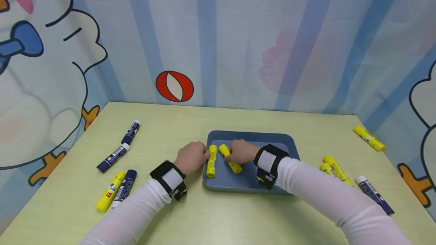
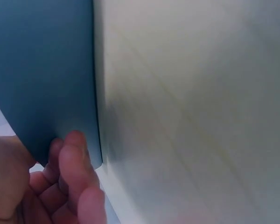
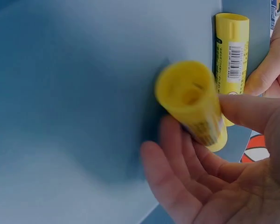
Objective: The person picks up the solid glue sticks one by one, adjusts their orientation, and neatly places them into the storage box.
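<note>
A blue-grey tray point(image 1: 252, 186) lies mid-table. My left hand point(image 1: 192, 157) grips its left wall; in the left wrist view the fingertips point(image 2: 74, 144) lie against the tray's outer side point(image 2: 46, 70), with the thumb toward the rim. Inside the tray, my right hand point(image 1: 242, 151) pinches a yellow glue stick point(image 1: 235, 167), held tilted between thumb and fingers in the right wrist view point(image 3: 189, 93). Another yellow glue stick point(image 1: 211, 162) lies along the tray's left side, close to the left hand.
On the left are navy glue sticks point(image 1: 114, 158), point(image 1: 131, 132), point(image 1: 125, 188) and a yellow one point(image 1: 111, 192). Toward the right lie yellow glue sticks point(image 1: 338, 170), point(image 1: 369, 138) and a navy one point(image 1: 374, 195). A printed curtain point(image 1: 231, 48) hangs behind the table.
</note>
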